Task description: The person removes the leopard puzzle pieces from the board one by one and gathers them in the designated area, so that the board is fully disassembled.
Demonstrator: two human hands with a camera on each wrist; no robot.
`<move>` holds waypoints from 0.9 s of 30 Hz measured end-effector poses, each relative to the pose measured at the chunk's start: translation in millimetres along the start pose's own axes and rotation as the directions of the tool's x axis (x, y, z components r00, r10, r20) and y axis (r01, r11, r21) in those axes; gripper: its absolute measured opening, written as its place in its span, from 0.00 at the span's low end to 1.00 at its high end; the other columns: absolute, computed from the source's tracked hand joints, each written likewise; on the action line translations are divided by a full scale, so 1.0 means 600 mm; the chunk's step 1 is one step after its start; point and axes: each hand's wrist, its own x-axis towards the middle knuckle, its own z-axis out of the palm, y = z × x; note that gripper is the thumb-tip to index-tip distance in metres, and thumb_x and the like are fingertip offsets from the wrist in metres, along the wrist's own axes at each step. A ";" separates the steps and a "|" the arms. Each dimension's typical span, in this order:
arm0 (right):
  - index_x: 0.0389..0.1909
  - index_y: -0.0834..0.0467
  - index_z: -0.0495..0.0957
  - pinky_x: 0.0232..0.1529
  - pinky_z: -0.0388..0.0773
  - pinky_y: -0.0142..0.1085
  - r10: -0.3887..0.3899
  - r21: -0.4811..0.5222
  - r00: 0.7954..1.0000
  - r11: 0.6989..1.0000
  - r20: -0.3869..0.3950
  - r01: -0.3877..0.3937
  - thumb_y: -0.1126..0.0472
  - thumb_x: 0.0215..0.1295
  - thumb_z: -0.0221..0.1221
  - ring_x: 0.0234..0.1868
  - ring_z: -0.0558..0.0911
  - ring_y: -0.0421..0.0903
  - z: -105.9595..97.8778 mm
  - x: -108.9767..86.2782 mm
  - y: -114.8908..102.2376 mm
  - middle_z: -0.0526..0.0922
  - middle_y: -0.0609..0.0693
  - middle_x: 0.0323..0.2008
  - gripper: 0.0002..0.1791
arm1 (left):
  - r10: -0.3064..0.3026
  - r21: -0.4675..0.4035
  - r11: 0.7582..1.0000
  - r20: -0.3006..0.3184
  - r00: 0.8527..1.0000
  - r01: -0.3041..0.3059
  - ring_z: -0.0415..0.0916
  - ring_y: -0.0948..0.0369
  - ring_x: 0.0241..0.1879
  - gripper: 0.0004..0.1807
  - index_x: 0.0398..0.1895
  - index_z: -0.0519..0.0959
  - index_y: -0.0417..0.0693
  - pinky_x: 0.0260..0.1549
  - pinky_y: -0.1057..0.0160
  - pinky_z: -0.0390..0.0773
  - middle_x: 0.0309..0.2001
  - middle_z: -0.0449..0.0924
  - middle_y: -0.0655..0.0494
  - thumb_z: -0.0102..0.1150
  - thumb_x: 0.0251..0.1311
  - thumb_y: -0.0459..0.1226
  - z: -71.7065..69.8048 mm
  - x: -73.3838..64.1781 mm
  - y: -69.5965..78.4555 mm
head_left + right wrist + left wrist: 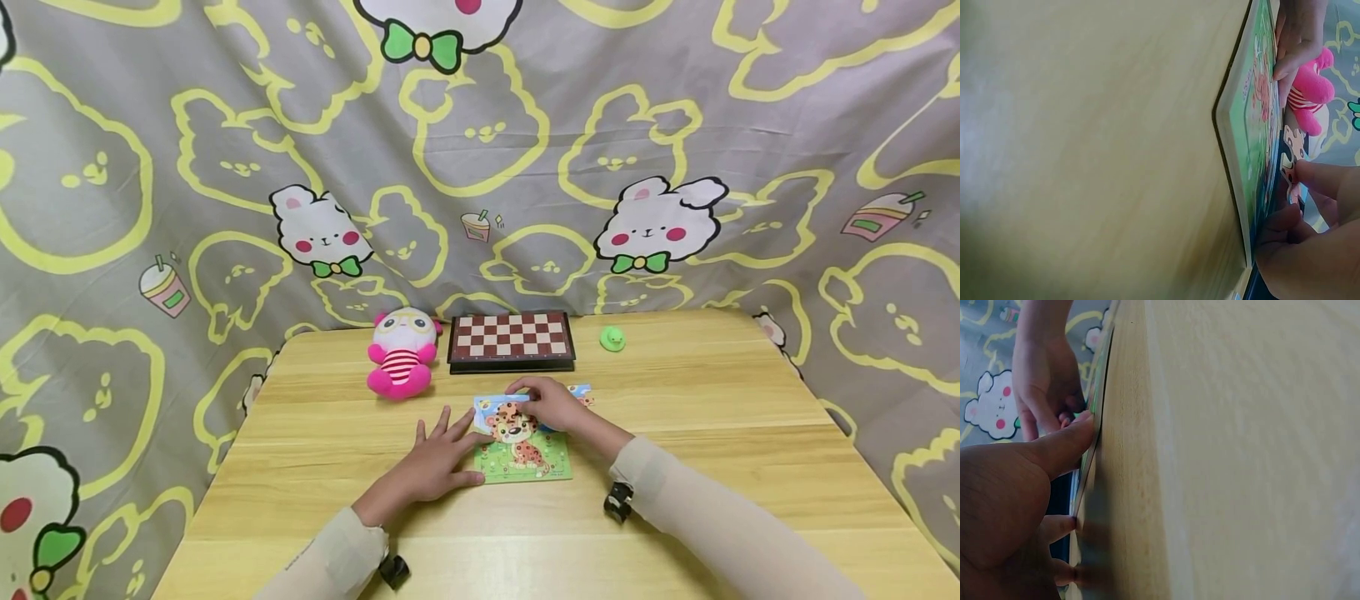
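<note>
A jigsaw puzzle (517, 467) with a cartoon leopard on green grass lies flat on the wooden table. My left hand (431, 462) spreads its fingers along the puzzle's left side, thumb and fingertips touching its edge. In the right wrist view, thumb and fingers of my right hand (1316, 219) pinch a puzzle piece (1293, 147) above the board. That right hand (553, 406) reaches over the puzzle's upper right part and hides some of it. Just beyond it, another puzzle piece (581, 390), blue and orange, shows on the table.
A pink panda plush (401, 358) sits at the back left. Beside it, a folded checkerboard case (512, 342) lies near the patterned curtain (480, 150). To the right of that is a small green duck toy (612, 338). Each wrist carries a black camera.
</note>
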 end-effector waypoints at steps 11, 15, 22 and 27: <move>0.54 0.52 0.85 0.31 0.69 0.38 -0.036 -0.044 0.999 0.998 -0.032 0.034 0.65 0.72 0.62 0.26 0.70 0.44 -0.010 -0.005 0.004 0.73 0.48 0.24 0.13 | -0.005 -0.002 1.000 0.000 1.000 0.005 0.31 0.32 0.80 0.32 0.75 0.67 0.75 0.65 0.18 0.36 0.84 0.41 0.51 0.55 0.70 0.62 0.000 0.000 0.000; 0.54 0.53 0.85 0.31 0.69 0.38 -0.040 -0.037 0.999 0.999 -0.036 0.039 0.65 0.73 0.61 0.27 0.70 0.45 -0.017 -0.010 0.005 0.73 0.49 0.25 0.13 | -0.002 0.000 1.000 -0.004 1.000 0.002 0.31 0.32 0.80 0.32 0.75 0.67 0.75 0.65 0.18 0.36 0.84 0.41 0.51 0.55 0.70 0.62 0.002 0.001 -0.001; 0.55 0.55 0.84 0.30 0.68 0.37 -0.039 -0.051 0.998 0.998 -0.048 0.036 0.65 0.73 0.61 0.26 0.69 0.45 -0.029 -0.017 0.014 0.73 0.49 0.25 0.13 | 0.001 -0.002 1.000 -0.006 1.000 -0.001 0.30 0.32 0.80 0.32 0.75 0.66 0.76 0.65 0.18 0.36 0.85 0.40 0.51 0.54 0.69 0.63 0.005 0.002 -0.003; 0.55 0.54 0.84 0.27 0.68 0.35 -0.014 -0.055 0.999 0.998 -0.050 0.012 0.65 0.73 0.61 0.26 0.69 0.45 -0.039 -0.022 0.022 0.74 0.50 0.25 0.13 | 0.004 0.000 1.000 -0.009 1.000 -0.004 0.30 0.32 0.80 0.32 0.75 0.66 0.76 0.65 0.18 0.36 0.84 0.41 0.51 0.55 0.69 0.63 0.004 0.001 -0.003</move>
